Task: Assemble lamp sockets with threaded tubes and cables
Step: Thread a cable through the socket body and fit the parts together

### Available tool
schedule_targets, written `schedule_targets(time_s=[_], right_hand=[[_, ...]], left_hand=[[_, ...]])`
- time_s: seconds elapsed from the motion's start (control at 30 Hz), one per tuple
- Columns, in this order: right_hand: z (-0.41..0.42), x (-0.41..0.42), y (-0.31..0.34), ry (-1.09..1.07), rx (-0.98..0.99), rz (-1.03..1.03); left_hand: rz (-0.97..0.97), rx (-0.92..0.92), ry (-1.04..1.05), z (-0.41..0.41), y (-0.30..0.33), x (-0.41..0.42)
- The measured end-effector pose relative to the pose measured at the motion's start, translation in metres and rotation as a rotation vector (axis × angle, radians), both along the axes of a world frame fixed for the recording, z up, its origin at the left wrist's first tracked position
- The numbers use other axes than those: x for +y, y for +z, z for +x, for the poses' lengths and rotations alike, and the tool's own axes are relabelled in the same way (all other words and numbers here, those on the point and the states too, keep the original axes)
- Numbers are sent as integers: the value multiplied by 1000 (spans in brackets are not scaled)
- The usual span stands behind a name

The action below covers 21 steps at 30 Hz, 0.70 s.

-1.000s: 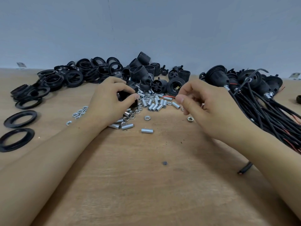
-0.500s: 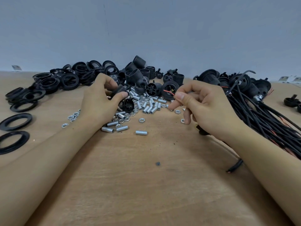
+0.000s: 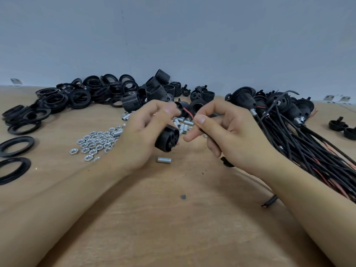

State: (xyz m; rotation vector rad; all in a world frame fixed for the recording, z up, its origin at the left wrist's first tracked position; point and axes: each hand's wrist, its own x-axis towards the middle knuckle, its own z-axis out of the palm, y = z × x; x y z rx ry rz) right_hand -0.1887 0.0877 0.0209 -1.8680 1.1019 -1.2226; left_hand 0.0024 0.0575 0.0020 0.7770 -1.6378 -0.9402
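My left hand (image 3: 141,135) grips a black lamp socket base (image 3: 167,138), its holed face turned toward me, lifted above the wooden table (image 3: 173,218). My right hand (image 3: 229,132) pinches a black cable (image 3: 225,160) whose red wire end (image 3: 187,112) points at the socket. The cable runs under my right wrist to a cut end (image 3: 269,202). Silver threaded tubes (image 3: 183,125) lie scattered behind my hands, and one tube (image 3: 164,160) lies alone below the socket.
Hex nuts (image 3: 96,143) are heaped left of my hands. Black rings (image 3: 17,143) and threaded collars (image 3: 81,95) fill the left and back. Socket shells (image 3: 161,85) are piled at centre back. Finished sockets with cables (image 3: 300,135) lie at right.
My left hand lifted the socket base off the pile and turned its face toward me. My right hand brought the cable's red wire end closer to it.
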Motion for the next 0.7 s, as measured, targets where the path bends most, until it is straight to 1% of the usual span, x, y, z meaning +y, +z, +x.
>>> schedule_targets(time_s=[0.07, 0.17, 0.3, 0.4, 0.5, 0.57, 0.7], right_hand=[[1, 0, -2, 21, 46, -3], [0, -1, -3, 20, 70, -13], [0, -3, -3, -17, -4, 3], [1, -4, -4, -68, -46, 1], [4, -2, -1, -68, -27, -52], [3, 1, 3, -71, -48, -93], [1, 7, 11, -12, -30, -188]], left_hand=[[-54, -56, -53, -2, -2, 2], [-122, -70, -27, -3, -3, 1], [-110, -68, -14, -3, -3, 1], [-69, -70, -41, -4, -2, 3], [55, 20, -117, -5, -2, 5], [147, 106, -140, -6, -1, 5], [243, 259, -161, -5, 3, 3]])
